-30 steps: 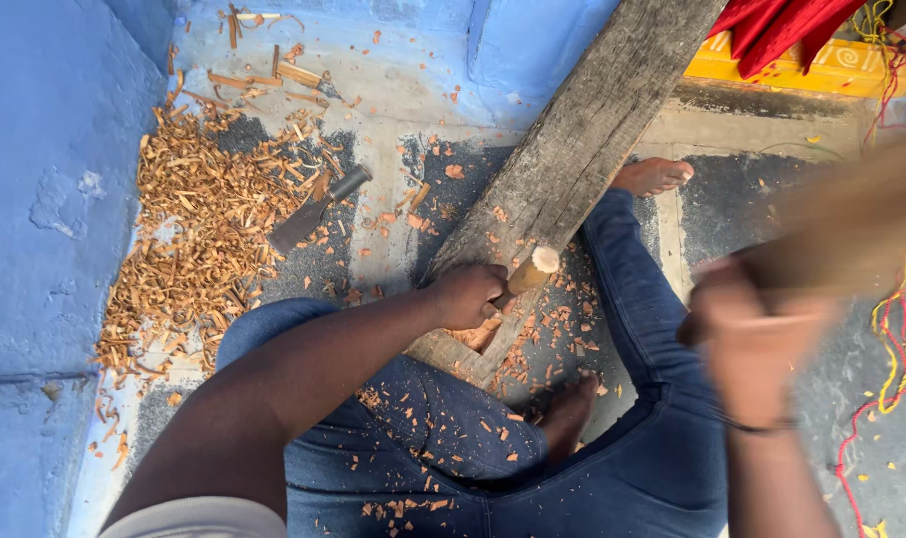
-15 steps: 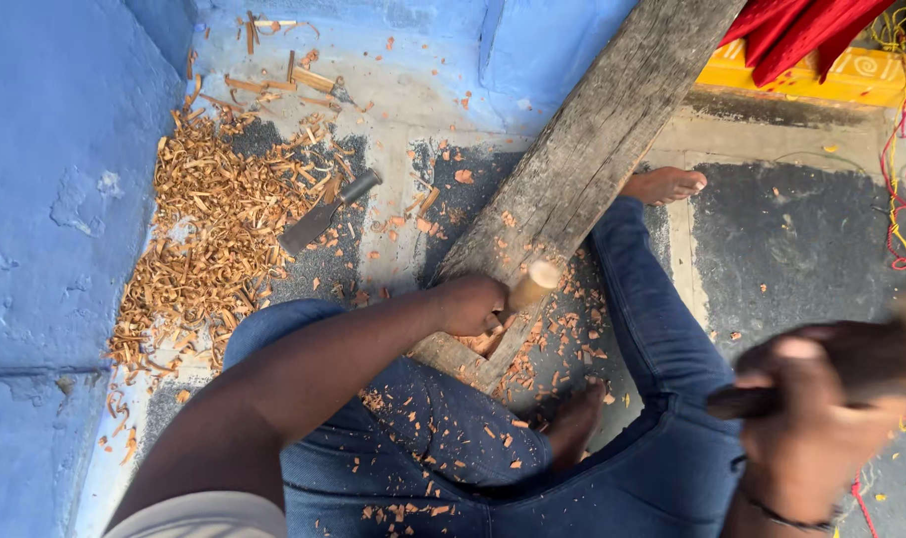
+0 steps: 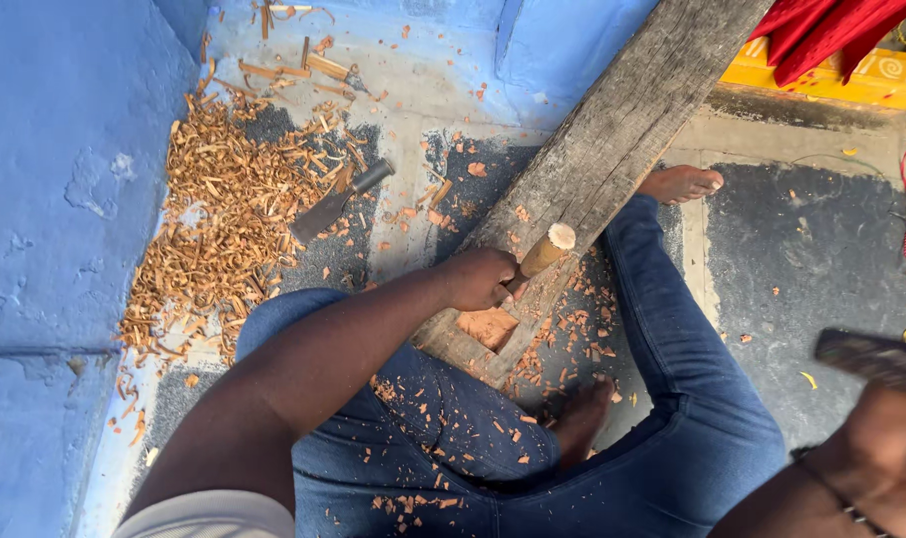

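Chisel (image 3: 544,253) with pale wooden handle sits on the grey plank (image 3: 612,139) just above a reddish notch, left hand (image 3: 481,279) clenched around it, right hand (image 3: 886,448) at 4 o'clock gripping a dark blurred tool (image 3: 871,357), shavings pile (image 3: 224,219) at 10 o'clock.

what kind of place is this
Probably an informal floor-level woodworking spot: a weathered plank with a fresh notch, a heap of wood shavings by a blue wall, and a spare chisel on the floor.
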